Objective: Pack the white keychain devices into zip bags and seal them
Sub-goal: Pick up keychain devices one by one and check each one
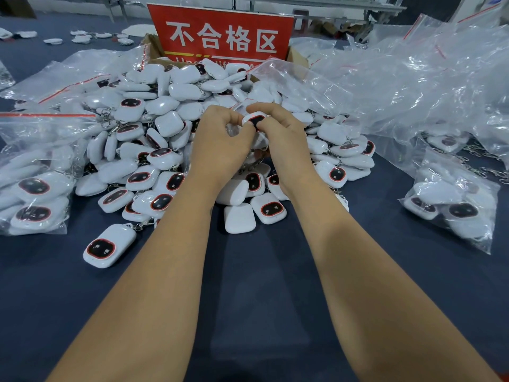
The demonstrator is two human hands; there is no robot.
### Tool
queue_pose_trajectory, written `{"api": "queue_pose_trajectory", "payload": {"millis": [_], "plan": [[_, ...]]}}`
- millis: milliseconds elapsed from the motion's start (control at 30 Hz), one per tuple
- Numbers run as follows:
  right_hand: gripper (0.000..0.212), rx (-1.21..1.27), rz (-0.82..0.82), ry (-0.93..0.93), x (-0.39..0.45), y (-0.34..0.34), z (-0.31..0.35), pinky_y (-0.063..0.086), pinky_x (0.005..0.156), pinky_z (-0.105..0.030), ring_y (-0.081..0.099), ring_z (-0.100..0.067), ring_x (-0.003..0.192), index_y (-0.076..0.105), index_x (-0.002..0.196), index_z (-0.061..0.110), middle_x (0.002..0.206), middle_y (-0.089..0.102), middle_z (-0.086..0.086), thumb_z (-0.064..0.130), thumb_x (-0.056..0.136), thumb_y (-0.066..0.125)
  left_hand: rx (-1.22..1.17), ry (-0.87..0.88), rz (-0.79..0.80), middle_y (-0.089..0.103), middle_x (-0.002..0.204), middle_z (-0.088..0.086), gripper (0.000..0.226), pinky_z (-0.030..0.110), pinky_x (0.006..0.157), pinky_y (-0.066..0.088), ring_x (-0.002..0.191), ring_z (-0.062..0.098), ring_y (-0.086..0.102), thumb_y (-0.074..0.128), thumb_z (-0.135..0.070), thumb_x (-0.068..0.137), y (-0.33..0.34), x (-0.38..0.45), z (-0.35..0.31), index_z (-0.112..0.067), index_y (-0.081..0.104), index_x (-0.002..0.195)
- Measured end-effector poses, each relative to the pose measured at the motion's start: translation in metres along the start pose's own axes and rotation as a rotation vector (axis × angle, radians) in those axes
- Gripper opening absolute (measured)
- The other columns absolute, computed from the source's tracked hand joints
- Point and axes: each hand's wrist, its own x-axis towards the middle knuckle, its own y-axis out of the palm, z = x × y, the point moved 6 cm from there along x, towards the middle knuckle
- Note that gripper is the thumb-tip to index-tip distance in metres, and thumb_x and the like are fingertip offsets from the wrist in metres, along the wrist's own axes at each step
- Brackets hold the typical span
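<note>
Both hands, left hand (220, 133) and right hand (278, 128), pinch one device (254, 120) above the pile (154, 139); it should go fully into a bag before sealing.

Bare blue tabletop (261, 271) lies open near the person; ahead, the heap of white devices (154, 128) blocks passage, filled bags (35, 188) left, loose plastic bags (413, 86) right.

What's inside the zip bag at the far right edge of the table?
The zip bag holds several white keychain devices, two showing dark, red-rimmed faces. The crinkled plastic blurs the rest, so an exact count and the seal's state are unclear.
</note>
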Motion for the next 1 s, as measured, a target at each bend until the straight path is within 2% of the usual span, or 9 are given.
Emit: {"api": "queue_pose_trajectory", "payload": {"millis": [100,167,333,433,567,667,767,900,1000], "plan": [[0.028,-0.027,-0.006,0.003,0.0,-0.001,0.0,0.059,0.07,-0.038,0.067,-0.018,0.077,0.072,0.092,0.02,0.104,0.07,-0.015,0.003,0.09,0.05,0.052,-0.004,0.008,0.054,0.097,-0.001,0.017,0.005,0.068,0.035,0.086,0.0,0.05,0.06,-0.024,0.091,0.001,0.001,0.0,-0.024,0.062,0.074],[0.027,-0.02,-0.016,0.018,0.0,-0.002,-0.001,0.059,0.071,-0.041,0.067,-0.02,0.079,0.072,0.094,0.019,0.104,0.071,-0.017,0.003,0.09,0.05,0.035,-0.017,-0.001,0.055,0.099,-0.004,0.017,0.007,0.069,0.036,0.084,-0.001,0.05,0.062,-0.026,0.091,0.0,0.0,0.002,-0.03,0.062,0.075],[0.026,0.031,-0.095,0.085,0.003,-0.008,-0.001,0.046,0.047,-0.021,0.06,-0.012,0.056,0.07,0.086,0.014,0.072,0.068,-0.001,0.002,0.087,0.048,-0.242,-0.105,0.003,0.067,0.089,-0.01,0.023,0.021,0.081,0.047,0.088,0.008,0.061,0.053,-0.022,0.094,0.0,-0.002,0.006,-0.029,0.069,0.078],[0.027,0.096,-0.16,0.09,0.004,-0.013,0.002,0.04,0.044,-0.018,0.055,-0.016,0.064,0.071,0.084,0.015,0.081,0.066,-0.003,0.003,0.087,0.046,-0.345,-0.164,-0.034,0.073,0.09,-0.01,0.035,0.021,0.08,0.051,0.09,0.002,0.066,0.044,-0.001,0.089,-0.004,0.002,0.01,-0.022,0.072,0.084],[0.026,0.323,-0.159,-0.009,0.003,-0.015,0.015,0.05,0.054,-0.027,0.06,-0.02,0.073,0.066,0.09,0.013,0.102,0.064,-0.012,-0.004,0.092,0.047,-0.353,-0.194,-0.036,0.075,0.078,-0.009,0.038,0.022,0.064,0.052,0.07,0.011,0.061,0.043,0.007,0.08,-0.007,0.004,0.016,-0.018,0.071,0.08],[0.021,0.467,-0.108,-0.078,0.003,-0.014,0.023,0.058,0.068,-0.028,0.07,-0.025,0.076,0.061,0.102,0.008,0.101,0.066,-0.014,-0.008,0.095,0.051,-0.368,-0.185,-0.018,0.072,0.069,-0.011,0.031,0.017,0.053,0.047,0.059,0.008,0.057,0.051,0.01,0.08,-0.006,0.003,0.015,-0.016,0.067,0.081],[0.018,0.463,-0.09,-0.137,0.002,-0.012,0.028,0.06,0.08,-0.031,0.07,-0.029,0.089,0.057,0.112,0.001,0.094,0.07,-0.012,-0.007,0.096,0.055,-0.349,-0.161,0.029,0.071,0.075,-0.014,0.029,0.017,0.062,0.05,0.065,0.002,0.06,0.061,0.006,0.081,-0.005,0.003,0.011,-0.02,0.069,0.091],[0.021,0.335,-0.113,-0.192,0.001,-0.012,0.031,0.06,0.083,-0.036,0.071,-0.024,0.084,0.052,0.113,0.004,0.083,0.073,-0.005,-0.001,0.095,0.06,-0.252,-0.141,0.066,0.068,0.098,-0.012,0.031,0.016,0.07,0.052,0.07,-0.001,0.056,0.077,-0.011,0.08,0.0,0.002,0.009,-0.025,0.068,0.106],[0.021,0.189,-0.098,-0.257,-0.003,-0.008,0.036,0.058,0.09,-0.043,0.073,-0.032,0.092,0.049,0.112,0.009,0.09,0.075,-0.015,0.006,0.096,0.062,-0.173,-0.102,0.09,0.067,0.103,-0.011,0.041,0.013,0.07,0.049,0.069,-0.005,0.055,0.08,-0.018,0.079,0.002,0.001,0.006,-0.023,0.066,0.117]]}}
